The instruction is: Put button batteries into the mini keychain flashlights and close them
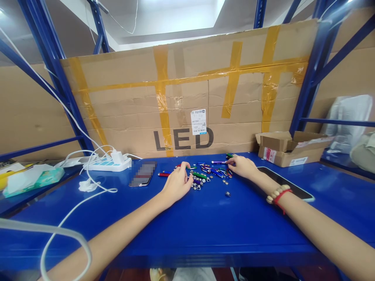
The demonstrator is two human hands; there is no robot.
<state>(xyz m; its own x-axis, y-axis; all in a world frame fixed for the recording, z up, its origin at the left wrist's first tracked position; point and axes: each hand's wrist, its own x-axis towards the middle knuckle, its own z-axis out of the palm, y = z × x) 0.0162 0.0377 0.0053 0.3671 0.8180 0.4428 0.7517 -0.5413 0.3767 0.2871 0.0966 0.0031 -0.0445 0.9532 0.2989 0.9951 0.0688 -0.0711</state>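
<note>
- Note the left hand [177,184], curled by the left part of the small, shiny, coloured tubes [199,175] strewn on the glossy blue tabletop [205,222]; cannot tell whether gripping anything.
- Note the right hand [241,167], bent fingers down at the right edge, near a slim purple tube [218,162]; cannot tell whether grasping.
- Best to pinch singly, lightly, against rolling.
- Avoid knocking the loose silvery piece [227,194] in front.
</note>
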